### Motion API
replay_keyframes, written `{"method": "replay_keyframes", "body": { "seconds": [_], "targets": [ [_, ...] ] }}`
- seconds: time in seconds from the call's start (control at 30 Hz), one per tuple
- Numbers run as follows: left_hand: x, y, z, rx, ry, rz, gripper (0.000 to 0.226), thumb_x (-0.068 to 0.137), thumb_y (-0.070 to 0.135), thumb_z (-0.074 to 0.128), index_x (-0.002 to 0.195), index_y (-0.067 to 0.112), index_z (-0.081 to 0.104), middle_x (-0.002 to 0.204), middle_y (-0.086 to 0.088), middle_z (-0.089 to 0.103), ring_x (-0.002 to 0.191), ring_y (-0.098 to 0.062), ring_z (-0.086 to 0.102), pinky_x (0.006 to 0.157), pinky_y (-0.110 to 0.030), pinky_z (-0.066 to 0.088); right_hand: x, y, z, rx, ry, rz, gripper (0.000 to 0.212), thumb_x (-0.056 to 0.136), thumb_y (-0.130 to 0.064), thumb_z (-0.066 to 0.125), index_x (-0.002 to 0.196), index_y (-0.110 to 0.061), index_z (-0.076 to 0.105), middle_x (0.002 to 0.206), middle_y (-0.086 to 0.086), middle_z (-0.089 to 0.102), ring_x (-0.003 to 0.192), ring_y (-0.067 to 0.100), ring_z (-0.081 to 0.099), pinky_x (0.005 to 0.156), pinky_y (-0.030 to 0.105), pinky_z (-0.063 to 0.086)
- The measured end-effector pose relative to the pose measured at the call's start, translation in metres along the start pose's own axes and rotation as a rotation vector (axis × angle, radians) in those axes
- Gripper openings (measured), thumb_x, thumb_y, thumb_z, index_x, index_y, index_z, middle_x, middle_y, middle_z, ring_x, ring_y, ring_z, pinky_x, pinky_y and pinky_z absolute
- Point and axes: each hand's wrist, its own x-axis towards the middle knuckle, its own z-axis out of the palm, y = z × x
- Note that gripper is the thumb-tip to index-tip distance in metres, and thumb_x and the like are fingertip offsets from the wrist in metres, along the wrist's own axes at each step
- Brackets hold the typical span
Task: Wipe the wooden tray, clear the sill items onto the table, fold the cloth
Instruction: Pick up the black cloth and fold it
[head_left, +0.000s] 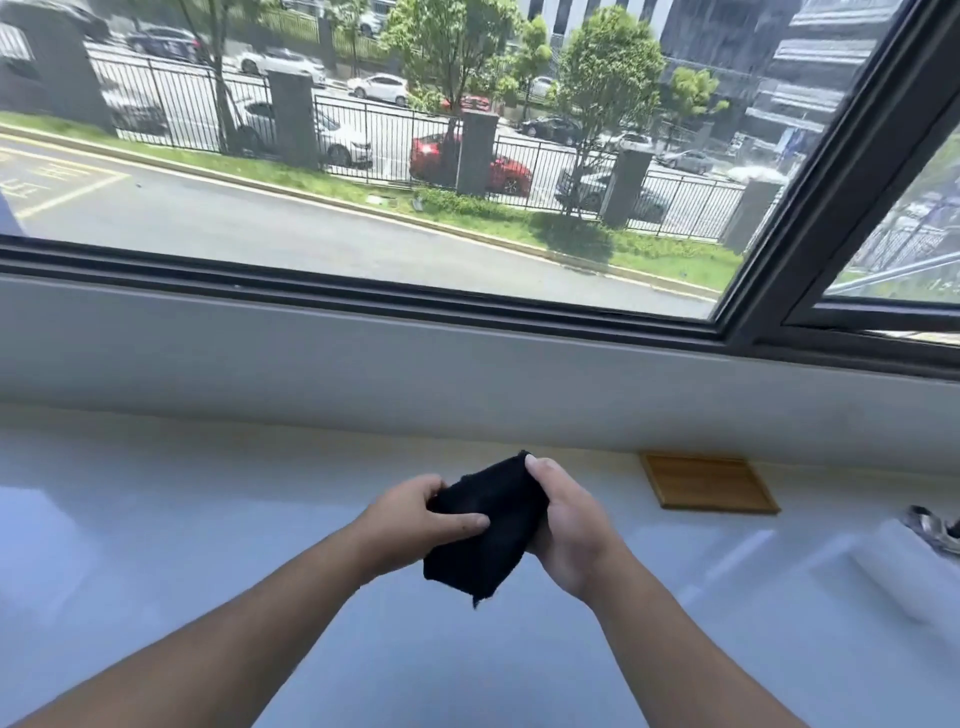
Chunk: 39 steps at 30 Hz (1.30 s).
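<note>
A black cloth (488, 530), bunched into a small thick wad, is held in the air above the white sill (208, 519) by both hands. My left hand (415, 519) pinches its left side, thumb on top. My right hand (566, 525) grips its right side, fingers curled over the upper edge. A small wooden tray (709, 483) lies flat on the sill to the right, against the wall, with nothing on it.
A shiny metal object (932, 527) shows at the right edge of the sill, partly cut off. A grey wall ledge (363, 364) and dark window frame (363, 291) rise behind the sill. A street with parked cars lies outside.
</note>
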Motion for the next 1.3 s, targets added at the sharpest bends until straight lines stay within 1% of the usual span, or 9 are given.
{"method": "replay_keyframes", "body": {
  "seconds": [0.1,0.23,0.33,0.47,0.6,0.73,0.93,1.07,1.3],
  "targets": [
    [0.003,0.012,-0.003,0.008,0.106,0.042,0.035,0.063,0.056,0.082,0.087,0.033,0.071,0.084,0.010,0.079,0.079,-0.015,0.077,0.069,-0.036,0.060,-0.005,-0.010,0.003,-0.083,0.078,-0.049,0.027,0.108,-0.036,0.051,0.113,-0.010,0.059,0.113,0.020,0.073,0.105,0.038,0.071,0.093,0.055,0.052],
    [0.009,0.020,-0.004,-0.117,0.137,0.023,0.015,0.070,0.028,0.076,0.084,0.023,0.072,0.080,-0.001,0.079,0.067,-0.020,0.070,0.068,-0.040,0.054,-0.012,-0.011,-0.004,-0.202,0.155,-0.101,0.021,0.107,-0.035,0.052,0.100,-0.015,0.056,0.092,0.010,0.060,0.082,0.027,0.049,0.062,0.039,0.035],
    [0.020,0.027,-0.010,-0.136,0.058,-0.079,0.014,0.084,0.020,0.077,0.090,0.016,0.065,0.072,0.000,0.072,0.062,-0.019,0.065,0.065,-0.036,0.053,-0.012,-0.012,-0.018,-0.171,0.164,-0.163,0.019,0.104,-0.033,0.055,0.103,-0.014,0.058,0.090,0.008,0.062,0.079,0.026,0.049,0.061,0.038,0.033],
    [0.031,0.042,-0.005,0.137,0.026,-0.206,0.016,0.096,0.033,0.071,0.090,0.022,0.061,0.072,0.006,0.070,0.067,-0.017,0.063,0.065,-0.032,0.049,-0.011,-0.012,-0.038,-0.161,0.144,-0.178,0.014,0.107,-0.026,0.057,0.097,-0.017,0.059,0.085,0.001,0.064,0.068,0.017,0.056,0.057,0.030,0.039],
    [0.038,0.076,0.010,-0.013,0.201,0.039,0.011,0.098,0.014,0.069,0.092,0.015,0.060,0.079,-0.006,0.069,0.072,-0.025,0.060,0.061,-0.034,0.041,-0.013,-0.013,-0.068,-0.292,0.142,-0.156,0.015,0.101,-0.034,0.061,0.097,-0.019,0.062,0.089,0.003,0.068,0.073,0.016,0.064,0.062,0.030,0.046],
    [0.035,0.126,0.025,-0.157,0.099,0.278,0.020,0.096,0.001,0.068,0.088,0.018,0.063,0.072,0.001,0.072,0.067,-0.020,0.069,0.058,-0.023,0.053,-0.012,-0.002,-0.092,-0.841,0.133,-0.022,0.041,0.087,-0.062,0.065,0.086,-0.022,0.057,0.081,-0.003,0.068,0.066,0.011,0.061,0.058,0.031,0.044],
    [0.025,0.178,0.039,-0.048,0.054,0.357,0.012,0.075,0.014,0.066,0.080,0.025,0.070,0.075,0.000,0.069,0.064,-0.016,0.064,0.056,-0.023,0.049,0.001,-0.027,-0.093,-0.779,0.099,-0.107,0.084,0.063,-0.083,0.075,0.135,-0.048,0.051,0.134,-0.024,0.055,0.116,0.004,0.055,0.069,0.018,0.047],
    [0.024,0.192,0.036,-0.070,0.082,0.377,0.012,0.075,0.014,0.067,0.083,0.022,0.073,0.079,-0.003,0.074,0.071,-0.022,0.070,0.062,-0.031,0.059,0.016,-0.036,-0.077,-0.567,-0.110,-0.137,0.037,0.081,-0.046,0.081,0.115,-0.034,0.072,0.114,-0.011,0.080,0.112,0.016,0.072,0.096,0.041,0.057],
    [0.026,0.185,0.014,-0.093,0.202,0.340,0.011,0.073,0.021,0.070,0.082,0.026,0.075,0.081,-0.004,0.075,0.073,-0.021,0.072,0.071,-0.040,0.058,0.024,-0.032,-0.076,-0.356,-0.022,-0.126,0.018,0.089,-0.030,0.076,0.100,-0.017,0.080,0.106,0.010,0.082,0.102,0.026,0.077,0.092,0.043,0.057]
  ]
}}
